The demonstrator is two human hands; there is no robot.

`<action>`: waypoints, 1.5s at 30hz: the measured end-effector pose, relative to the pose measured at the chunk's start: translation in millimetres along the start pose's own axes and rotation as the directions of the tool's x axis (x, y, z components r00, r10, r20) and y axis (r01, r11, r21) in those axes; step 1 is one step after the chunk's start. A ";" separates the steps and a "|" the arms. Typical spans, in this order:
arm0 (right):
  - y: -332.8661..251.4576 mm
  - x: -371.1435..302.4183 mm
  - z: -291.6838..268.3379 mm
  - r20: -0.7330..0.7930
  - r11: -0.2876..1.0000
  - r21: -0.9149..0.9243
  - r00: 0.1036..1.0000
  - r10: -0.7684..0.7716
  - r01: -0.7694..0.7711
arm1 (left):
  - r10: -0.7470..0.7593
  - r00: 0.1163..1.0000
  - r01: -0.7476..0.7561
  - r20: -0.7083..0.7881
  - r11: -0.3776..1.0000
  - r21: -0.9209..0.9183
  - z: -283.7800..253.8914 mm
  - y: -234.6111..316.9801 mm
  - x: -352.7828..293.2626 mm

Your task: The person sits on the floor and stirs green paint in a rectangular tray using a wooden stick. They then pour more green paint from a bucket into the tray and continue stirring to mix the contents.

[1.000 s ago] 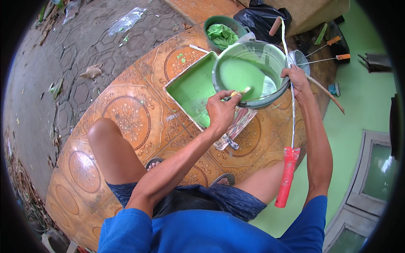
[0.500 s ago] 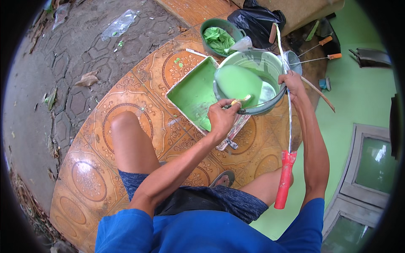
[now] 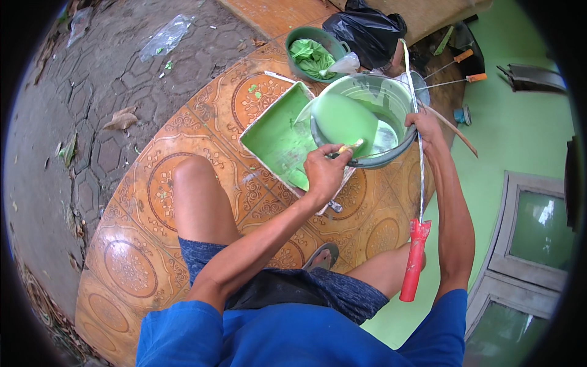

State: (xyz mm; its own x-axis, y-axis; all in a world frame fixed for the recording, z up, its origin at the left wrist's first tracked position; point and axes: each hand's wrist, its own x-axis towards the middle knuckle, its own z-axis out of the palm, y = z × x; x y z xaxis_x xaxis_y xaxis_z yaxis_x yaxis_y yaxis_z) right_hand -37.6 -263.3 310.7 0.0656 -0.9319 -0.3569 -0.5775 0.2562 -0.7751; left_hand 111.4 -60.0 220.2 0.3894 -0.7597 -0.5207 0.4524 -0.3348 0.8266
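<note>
A bucket (image 3: 400,101) of light green paint (image 3: 343,119) is tilted left over a paint tray (image 3: 241,138). Paint is pooled on the bucket's left side, and a pale streak at the rim seems to run into the tray. My left hand (image 3: 324,173) is closed at the bucket's near rim, where a short pale-yellow piece, too small to name, sticks out past the fingers. My right hand (image 3: 426,125) is closed on the right rim. Against this hand lies the white-smeared rod of a paint roller, its red handle (image 3: 415,263) hanging toward me; its head is not clearly visible.
Behind the bucket are a dark green basin (image 3: 333,44) with a green bag, and a black plastic bag (image 3: 367,30). Orange-handled tools (image 3: 475,77) and a wooden stick (image 3: 455,129) lie near the green wall (image 3: 520,134). Patterned tiles (image 3: 153,183) border grey paving (image 3: 104,122).
The paint in the bucket has shifted and looks blurred, and a pale streak now shows past the left rim over the tray. Both hands keep their places on the bucket.
</note>
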 end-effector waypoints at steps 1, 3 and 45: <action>2.4 -1.5 -7.0 0.009 1.000 0.014 1.000 0.023 -0.024 | 0.002 1.000 -0.003 0.011 0.999 0.043 2.5 2.8 -1.4; 10.0 -6.2 -21.5 0.006 0.995 0.083 0.999 0.047 -0.048 | 0.005 0.999 -0.009 0.034 0.991 0.131 9.9 6.6 -4.2; 267.0 175.3 -129.9 -0.130 0.984 0.102 0.979 0.157 -0.144 | 0.541 0.841 -0.367 -0.018 0.593 0.717 254.3 -123.0 111.3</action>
State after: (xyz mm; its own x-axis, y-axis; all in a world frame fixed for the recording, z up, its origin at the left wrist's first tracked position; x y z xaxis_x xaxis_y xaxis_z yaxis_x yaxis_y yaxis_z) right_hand -286.1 -391.5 108.9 -0.1319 -0.9056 -0.4032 -0.4946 0.4126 -0.7649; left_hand -104.9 -245.1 114.9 0.5863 -0.8100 0.0058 -0.4494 -0.3194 0.8343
